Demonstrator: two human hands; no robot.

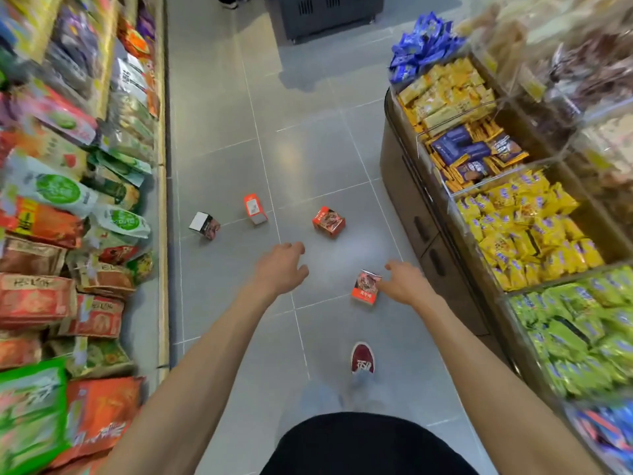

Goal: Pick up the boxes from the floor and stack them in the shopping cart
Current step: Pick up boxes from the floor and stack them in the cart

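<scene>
Right hand (404,284) fingers spread, touching nearest box (365,289) | left hand (282,267) open, empty | three boxes (328,222) farther on floor (219,125)

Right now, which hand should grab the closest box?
Right. The right hand is open beside the nearest box, fingers almost on it. The left hand hangs open over bare floor, apart from every box.
</scene>
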